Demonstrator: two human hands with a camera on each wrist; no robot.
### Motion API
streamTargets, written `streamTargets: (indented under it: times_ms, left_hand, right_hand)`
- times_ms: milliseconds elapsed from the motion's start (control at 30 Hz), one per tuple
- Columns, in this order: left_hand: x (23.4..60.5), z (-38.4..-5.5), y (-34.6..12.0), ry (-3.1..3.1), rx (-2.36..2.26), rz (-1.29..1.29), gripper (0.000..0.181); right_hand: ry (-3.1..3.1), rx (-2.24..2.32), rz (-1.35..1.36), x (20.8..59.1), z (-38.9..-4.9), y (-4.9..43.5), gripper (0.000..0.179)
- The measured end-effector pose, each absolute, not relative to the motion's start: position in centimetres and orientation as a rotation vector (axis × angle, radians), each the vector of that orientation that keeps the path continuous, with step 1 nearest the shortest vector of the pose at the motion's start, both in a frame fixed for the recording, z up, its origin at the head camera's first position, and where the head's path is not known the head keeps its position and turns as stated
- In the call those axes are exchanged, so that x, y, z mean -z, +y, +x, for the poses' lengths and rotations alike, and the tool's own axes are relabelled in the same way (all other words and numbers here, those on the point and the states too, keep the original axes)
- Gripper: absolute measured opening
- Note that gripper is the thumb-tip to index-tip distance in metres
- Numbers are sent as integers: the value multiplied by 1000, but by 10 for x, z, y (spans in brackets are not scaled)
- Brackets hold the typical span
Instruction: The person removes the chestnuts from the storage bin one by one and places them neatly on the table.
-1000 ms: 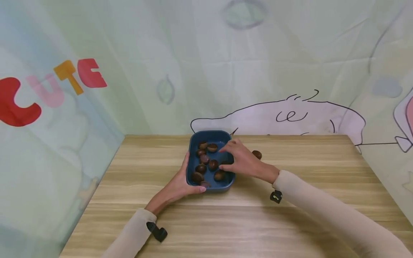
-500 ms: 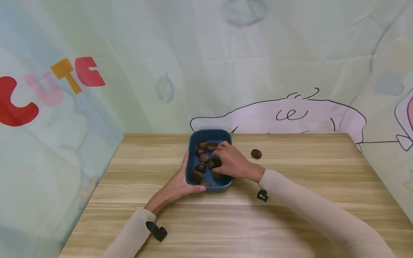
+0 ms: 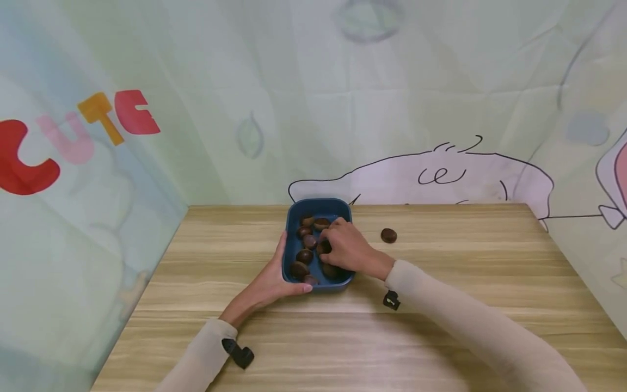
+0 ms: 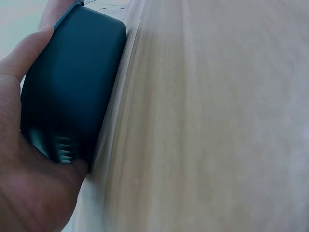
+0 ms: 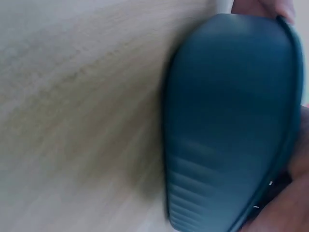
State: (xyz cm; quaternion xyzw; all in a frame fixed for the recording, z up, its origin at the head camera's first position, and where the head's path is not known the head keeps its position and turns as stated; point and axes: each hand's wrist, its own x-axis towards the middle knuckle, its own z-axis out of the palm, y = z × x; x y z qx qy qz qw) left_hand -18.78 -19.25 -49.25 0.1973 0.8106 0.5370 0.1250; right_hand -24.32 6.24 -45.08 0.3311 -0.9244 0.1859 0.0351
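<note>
A deep blue rectangular box [image 3: 319, 205] with several brown chestnuts inside stands on the table. My left hand [image 3: 268, 282] grips its near left corner, thumb along the front rim and fingers against the left side; in the left wrist view the thumb and a finger span the box wall [image 4: 72, 72]. Reaching in over the right rim, my right hand [image 3: 350, 247] curls its fingers and thumb round a chestnut [image 3: 323, 246], which is partly hidden. Another chestnut [image 3: 329, 270] lies beneath that hand. In the right wrist view, the box side [image 5: 227, 106] covers most of the fingers.
One loose chestnut [image 3: 389, 235] lies on the wooden table [image 3: 343, 337], to the right of the box. Just behind the table's back edge hangs a printed curtain [image 3: 313, 109], which also runs along both sides.
My right hand has moved left and deeper into the box, its fingers closing round a chestnut. This uncovers the loose chestnut on the table. My left hand stays on the box.
</note>
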Motion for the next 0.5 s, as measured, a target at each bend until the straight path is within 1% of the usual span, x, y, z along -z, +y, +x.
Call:
streamTargets:
  times_ms: [267, 500]
  left_hand:
    - [496, -190, -191, 2282, -1656, 639, 140]
    - [496, -189, -191, 2320, -1629, 618, 143]
  right_hand:
    - [-2779, -929, 870, 435, -236, 86, 33]
    - [-2755, -1036, 745, 428, -237, 117, 35]
